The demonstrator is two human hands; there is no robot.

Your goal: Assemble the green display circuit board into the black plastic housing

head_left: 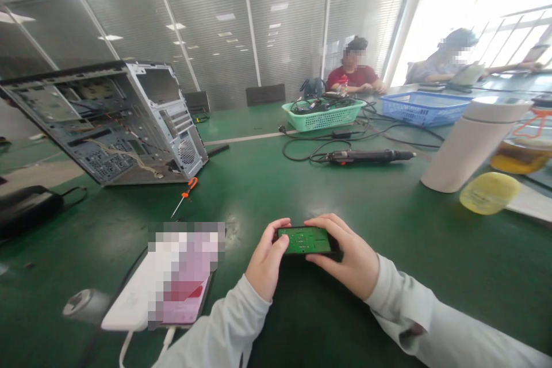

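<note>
Between my two hands is a small green circuit board (305, 239) set in a black frame, lying near level just above or on the green table. My left hand (267, 256) grips its left end, thumb on top of the board and fingers along the far edge. At the right end, my right hand (351, 253) holds it with the thumb at the near edge and fingers at the far edge. The underside of the frame is hidden. A smartphone (190, 299) and a white power bank (133, 293) with white cables lie to the left of my hands.
An open computer case (190, 144) stands at left, an orange-handled screwdriver (184, 196) beside it. Farther back are a black electric screwdriver (371, 156), a green basket (323, 118) of cables and a blue basket (426, 109). A white tumbler (470, 146) stands right. Two people sit beyond.
</note>
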